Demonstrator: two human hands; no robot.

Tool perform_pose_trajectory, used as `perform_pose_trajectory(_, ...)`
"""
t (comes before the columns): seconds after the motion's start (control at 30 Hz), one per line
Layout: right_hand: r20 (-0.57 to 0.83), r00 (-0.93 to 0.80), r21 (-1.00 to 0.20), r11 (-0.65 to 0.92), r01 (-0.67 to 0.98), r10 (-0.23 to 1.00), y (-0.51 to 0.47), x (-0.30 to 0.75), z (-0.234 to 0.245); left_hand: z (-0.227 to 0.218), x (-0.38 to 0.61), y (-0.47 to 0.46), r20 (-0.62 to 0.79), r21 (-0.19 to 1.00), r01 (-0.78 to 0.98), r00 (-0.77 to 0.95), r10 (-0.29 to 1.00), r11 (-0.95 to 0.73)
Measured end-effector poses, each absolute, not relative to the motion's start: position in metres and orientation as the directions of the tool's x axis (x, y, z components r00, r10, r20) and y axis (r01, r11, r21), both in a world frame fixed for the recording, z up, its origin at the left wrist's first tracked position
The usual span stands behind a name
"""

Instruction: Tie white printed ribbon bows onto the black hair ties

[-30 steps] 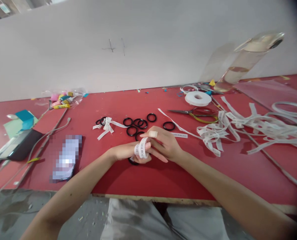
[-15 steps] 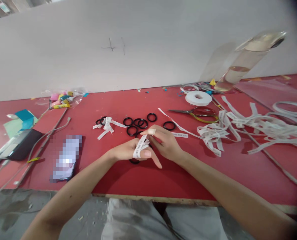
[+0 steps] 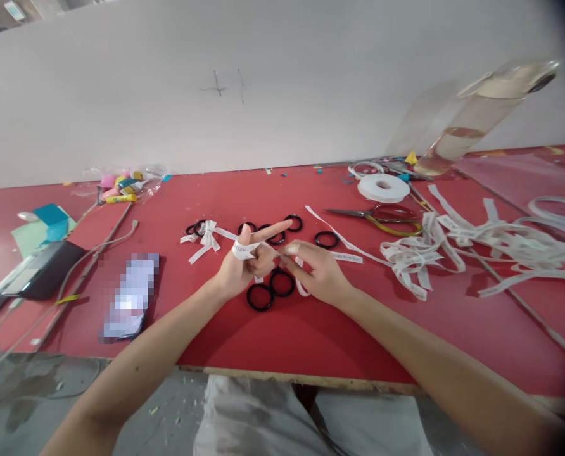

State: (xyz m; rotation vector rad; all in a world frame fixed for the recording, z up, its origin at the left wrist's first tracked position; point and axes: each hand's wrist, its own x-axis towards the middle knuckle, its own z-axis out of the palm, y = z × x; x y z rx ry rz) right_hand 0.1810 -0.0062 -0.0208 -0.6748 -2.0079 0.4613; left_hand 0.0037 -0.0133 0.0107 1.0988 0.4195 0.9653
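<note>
A white printed ribbon [image 3: 244, 251] loops round the thumb of my left hand [image 3: 244, 266]. That hand's index finger points out to the right while its other fingers curl in on the ribbon. My right hand [image 3: 318, 269] pinches the ribbon between thumb and fingertips, close against the left fingers, and a length of it dangles below. Two black rings [image 3: 260, 297] lie on the red table just under my hands. More black rings [image 3: 292, 223] sit behind them, partly hidden by the left hand. Left of these rests a tied white ribbon bow [image 3: 209, 237] with black rings.
Scissors [image 3: 372, 216] and a white ribbon roll [image 3: 384, 188] lie at the back right, near a heap of cut ribbon [image 3: 413, 256]. A bottle [image 3: 463, 133] leans at the wall. To the left are a phone [image 3: 133, 294], a cable and a black case [image 3: 49, 272].
My left hand has turned thumb up, its index finger swinging from pointing down to pointing right. The ribbon round the thumb moved left, and the black rings below the hands came into sight.
</note>
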Motion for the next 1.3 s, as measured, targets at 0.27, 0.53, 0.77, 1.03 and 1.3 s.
perform_pose_trajectory(0.27, 0.535, -0.284, -0.771, 0.597, 0.221, 0.796, -0.01, 0.184, -0.016, 0.004, 0.006, -0.013, 0.136, 0.964, -0.266, 0.524, 0.841, 0.01)
perform_pose_trajectory(0.53, 0.752, -0.417, -0.425, 0.859, 0.286, 0.511, -0.019, 0.182, -0.012, 0.004, 0.006, -0.018, 0.112, 0.991, -0.112, 0.463, 0.879, -0.067)
perform_pose_trajectory(0.77, 0.797, -0.569, 0.089, 0.893, 0.442, 0.202, -0.03, 0.173, -0.003, 0.004, 0.016, -0.024, 0.209, 0.97, -0.193, 0.368, 0.906, -0.145)
perform_pose_trajectory(1.03, 0.773, -0.605, 0.133, 0.884, 0.447, 0.19, -0.033, 0.17, -0.007, 0.003, 0.019, -0.027, 0.161, 0.975, -0.202, 0.378, 0.912, -0.088)
perform_pose_trajectory(1.3, 0.79, -0.571, 0.066, 0.896, 0.439, 0.222, -0.031, 0.167, -0.012, 0.003, 0.022, -0.027, 0.134, 0.95, -0.313, 0.377, 0.917, -0.01)
